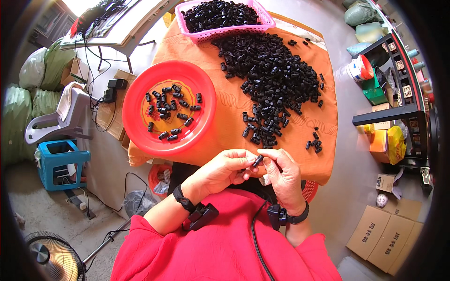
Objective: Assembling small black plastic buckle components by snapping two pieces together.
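Note:
Both hands meet at the near edge of the orange-covered table, pinching one small black barrel-shaped cord lock [258, 160] between them. My left hand [228, 167] grips it by thumb and fingertips from the left. From the other side, my right hand [282, 174] closes its thumb and forefinger on its upper end. Ahead of the hands spreads a large heap of similar small black pieces [276, 77]. To the left, a red round plate [133, 112] bears several black cord locks [172, 104], scattered around its middle. A few loose pieces [315, 144] lie right of the heap.
A pink basket [225, 32] full of black pieces stands at the table's far edge. Left on the floor are a blue stool [58, 161] and a fan [49, 255]. Right are a black shelf [384, 112] and flattened cardboard [384, 236]. A cable runs down my red top.

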Demonstrator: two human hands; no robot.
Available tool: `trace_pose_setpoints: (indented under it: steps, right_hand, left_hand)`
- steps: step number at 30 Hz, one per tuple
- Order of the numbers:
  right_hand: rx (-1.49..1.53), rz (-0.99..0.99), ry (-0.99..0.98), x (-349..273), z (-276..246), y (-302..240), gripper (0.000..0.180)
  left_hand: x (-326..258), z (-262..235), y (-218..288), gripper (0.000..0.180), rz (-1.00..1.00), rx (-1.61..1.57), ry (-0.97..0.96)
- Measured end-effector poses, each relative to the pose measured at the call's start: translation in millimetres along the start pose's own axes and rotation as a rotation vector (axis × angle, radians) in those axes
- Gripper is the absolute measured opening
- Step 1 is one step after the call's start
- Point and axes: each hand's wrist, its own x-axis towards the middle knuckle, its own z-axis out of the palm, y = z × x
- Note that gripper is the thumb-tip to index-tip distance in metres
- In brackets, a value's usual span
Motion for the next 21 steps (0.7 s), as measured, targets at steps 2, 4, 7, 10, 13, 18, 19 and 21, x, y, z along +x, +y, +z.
trace_pose_setpoints:
  steps: [2, 4, 7, 10, 13, 18, 19, 21]
  right_hand:
    - [0.024, 0.028, 0.004, -1, 0, 2, 0.014]
    - [-0.01, -0.011, -0.016, -2, -1, 8, 0.01]
    - [-0.045, -0.024, -0.048, -1, -2, 10, 0.009]
    - [-0.031, 0.001, -0.035, -1, 0, -1, 0.009]
    - [-0.068, -0.005, -0.009, -1, 1, -2, 0.011]
    - [-0.059, -0.025, -0.015, -1, 4, -2, 0.01]
    - [-0.072, -0.059, -0.016, 0, 5, -2, 0.01]
    - [-0.074, -0.053, -0.01, 0, 8, -7, 0.01]
  left_hand:
    - [-1, 3, 1, 0.017, -0.004, 0.006, 0.012]
    - [-1, 2, 1, 0.017, -0.008, 0.012, 0.023]
    - [1, -3, -2, 0.017, 0.003, 0.035, -0.029]
    - [1, -4, -4, 0.018, 0.003, 0.038, -0.04]
    - [0, -4, -6, 0.017, -0.008, -0.004, -0.042]
    - [1, -1, -10, 0.018, -0.007, -0.023, -0.01]
    - [2, -2, -11, 0.018, -0.009, -0.024, -0.011]
    - [2, -3, -12, 0.02, 0.033, -0.02, -0.057]
